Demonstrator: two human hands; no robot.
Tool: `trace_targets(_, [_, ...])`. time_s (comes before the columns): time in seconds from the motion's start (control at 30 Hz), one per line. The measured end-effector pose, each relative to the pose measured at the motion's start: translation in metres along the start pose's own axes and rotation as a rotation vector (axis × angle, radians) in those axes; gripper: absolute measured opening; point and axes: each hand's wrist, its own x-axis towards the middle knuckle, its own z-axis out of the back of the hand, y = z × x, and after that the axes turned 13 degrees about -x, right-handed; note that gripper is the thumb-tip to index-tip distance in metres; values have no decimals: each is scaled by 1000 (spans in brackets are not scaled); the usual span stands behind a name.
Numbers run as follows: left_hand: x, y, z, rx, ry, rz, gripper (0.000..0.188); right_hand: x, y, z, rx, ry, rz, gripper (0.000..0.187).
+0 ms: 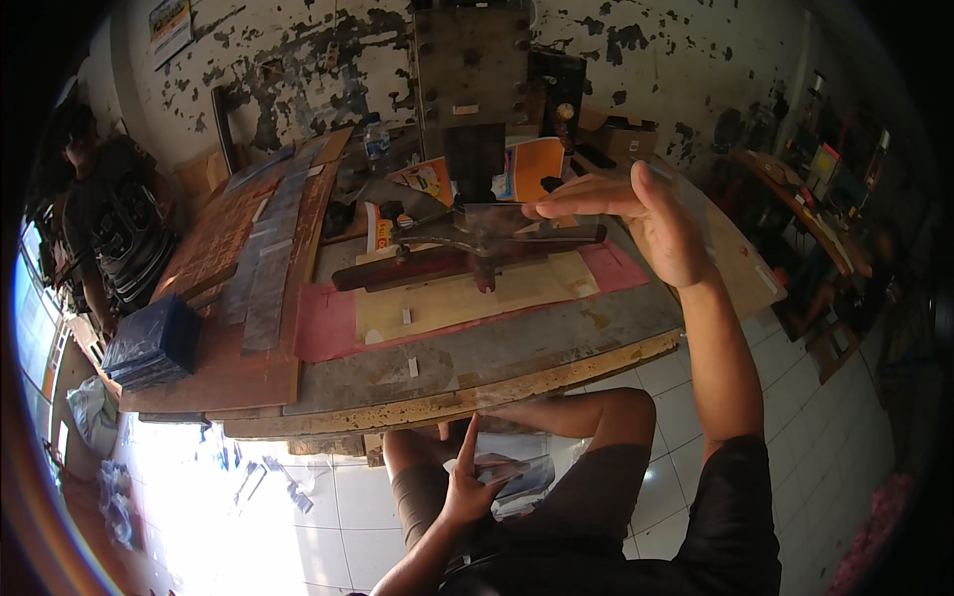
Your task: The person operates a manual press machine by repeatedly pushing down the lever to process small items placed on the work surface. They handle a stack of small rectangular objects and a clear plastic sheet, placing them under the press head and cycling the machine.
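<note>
My right hand (661,223) is raised over the right part of the table, palm flat, fingers stretched to the left and thumb up. Nothing shows in its grasp. Its fingertips come close in the picture to a dark metal press head with a long crossbar (417,270). Below the bar lies a yellowish board (447,311) on a pink sheet (333,323). My left hand (467,492) is low over my lap, index finger stretched toward the table edge and thumb apart. Beside that thumb are clear plastic sheets (524,477); the remaining fingers are mostly hidden.
A stack of dark blue flat packs (149,343) sits at the table's left corner, near long grey strips (273,258) on a brown board. Behind the press are a water bottle (377,139) and a cardboard box (616,134). A person (119,214) stands at the far left.
</note>
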Motion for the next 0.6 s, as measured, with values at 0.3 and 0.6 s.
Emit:
trace_targets(0.3, [1,2,0,-12,16,-16,112,1,2,0,14,-3,-5,87])
trace_targets(0.6, [6,6,4,-20,40,2,104,-2,9,1,26,4,-42,84])
